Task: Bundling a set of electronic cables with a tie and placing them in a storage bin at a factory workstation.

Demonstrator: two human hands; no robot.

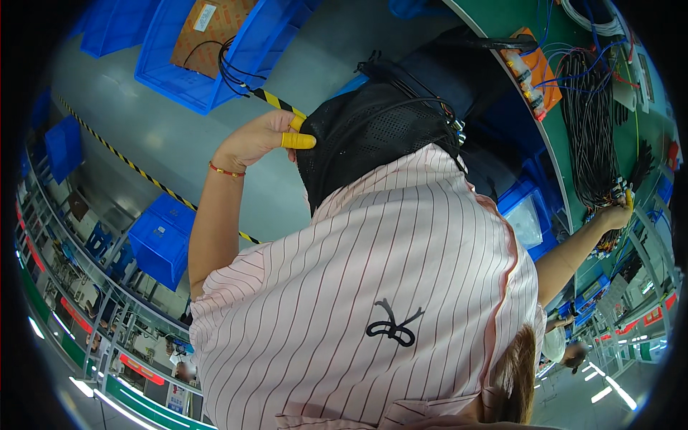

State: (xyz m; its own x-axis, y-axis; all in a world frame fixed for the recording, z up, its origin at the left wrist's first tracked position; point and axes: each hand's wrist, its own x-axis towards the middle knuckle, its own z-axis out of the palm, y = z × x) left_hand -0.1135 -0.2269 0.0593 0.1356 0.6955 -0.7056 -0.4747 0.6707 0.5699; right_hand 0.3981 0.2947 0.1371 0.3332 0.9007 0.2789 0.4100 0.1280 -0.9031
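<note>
My left hand (pixel 261 138), with yellow finger cots on the thumb and a finger and a red bracelet at the wrist, is raised and pinches the edge of a black mesh hood (pixel 373 129). The hood lies over a pink striped shirt (pixel 373 301) that fills the middle of the view. My right hand (pixel 615 216) is stretched out to the right edge and holds the lower end of a black wire bundle (pixel 591 122). The bundle lies on a green work board (pixel 573 179).
An orange fixture (pixel 534 68) with blue and red wires sits on the green board. Blue bins (pixel 215 61) stand on the grey floor, one holding cardboard and black cables. Yellow-black tape (pixel 136 168) crosses the floor. Another blue bin (pixel 161 240) and metal racks are at the left.
</note>
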